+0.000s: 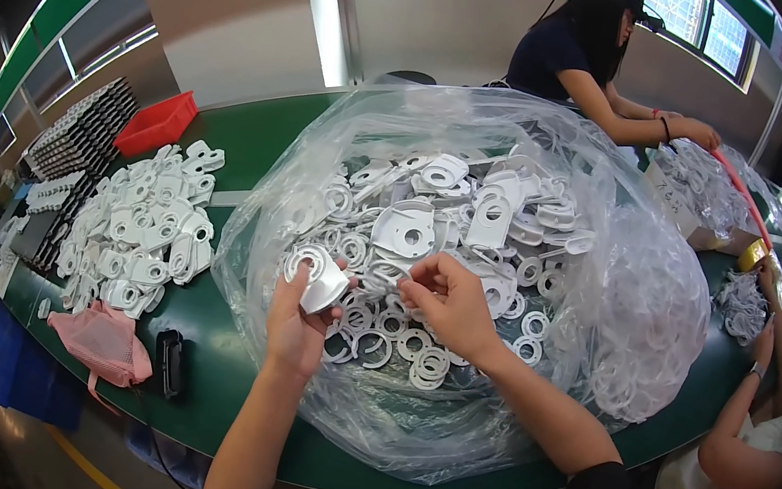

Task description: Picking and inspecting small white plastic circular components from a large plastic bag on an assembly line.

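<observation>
My left hand (298, 320) is closed around a white plastic part (322, 281) with a round ring-shaped end and a flat skirt. To its right, my right hand (451, 302) pinches a thin white plastic ring (390, 271) between thumb and fingertips. The two hands are apart, over a large clear plastic bag (353, 433) lying spread open on the table. Inside the bag is a heap of white plastic parts (407, 230), plates with round holes. Several loose white rings (431, 364) lie at the heap's near side, just below my hands.
Left on the green table (249, 147) are a pile of white parts (139, 222), a red bin (156, 122), stacked dark trays (80, 127), a pink mesh pouch (105, 344) and a black device (169, 363). Co-workers (580, 60) handle bagged parts at the far right.
</observation>
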`<control>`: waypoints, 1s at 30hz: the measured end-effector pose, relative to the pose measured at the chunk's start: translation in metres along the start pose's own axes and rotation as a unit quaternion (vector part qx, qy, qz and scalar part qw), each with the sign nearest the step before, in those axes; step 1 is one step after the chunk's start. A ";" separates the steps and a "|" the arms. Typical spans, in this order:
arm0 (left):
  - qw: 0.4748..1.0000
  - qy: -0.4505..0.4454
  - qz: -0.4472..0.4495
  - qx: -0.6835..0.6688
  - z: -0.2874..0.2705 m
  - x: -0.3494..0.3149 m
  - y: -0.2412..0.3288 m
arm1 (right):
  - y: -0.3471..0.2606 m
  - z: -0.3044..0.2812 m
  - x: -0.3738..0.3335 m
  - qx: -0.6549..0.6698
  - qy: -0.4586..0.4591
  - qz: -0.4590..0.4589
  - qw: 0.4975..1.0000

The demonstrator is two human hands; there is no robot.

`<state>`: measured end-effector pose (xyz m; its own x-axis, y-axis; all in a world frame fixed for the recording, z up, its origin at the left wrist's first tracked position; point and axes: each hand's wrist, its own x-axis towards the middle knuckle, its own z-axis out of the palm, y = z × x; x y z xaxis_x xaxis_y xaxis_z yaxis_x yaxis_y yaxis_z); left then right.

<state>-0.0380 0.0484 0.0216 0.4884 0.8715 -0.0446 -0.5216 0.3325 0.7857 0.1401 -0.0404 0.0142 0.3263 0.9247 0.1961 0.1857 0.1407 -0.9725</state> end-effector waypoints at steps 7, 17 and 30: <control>0.999 -0.034 -0.003 0.032 0.000 -0.002 -0.003 | 0.004 -0.003 0.007 0.248 0.017 0.045 0.967; 0.963 -0.182 -0.148 0.130 0.012 -0.016 -0.019 | -0.018 -0.018 0.003 -0.182 -0.039 -0.240 0.953; 0.929 -0.247 -0.215 0.171 0.019 -0.019 -0.019 | -0.007 -0.018 0.002 -0.302 -0.099 -0.322 0.892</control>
<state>-0.0245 0.0186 0.0191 0.9058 0.3848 -0.1777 0.0081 0.4034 0.9150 0.1564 -0.0462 0.0240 -0.1873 0.7734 0.6057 0.7607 0.5043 -0.4087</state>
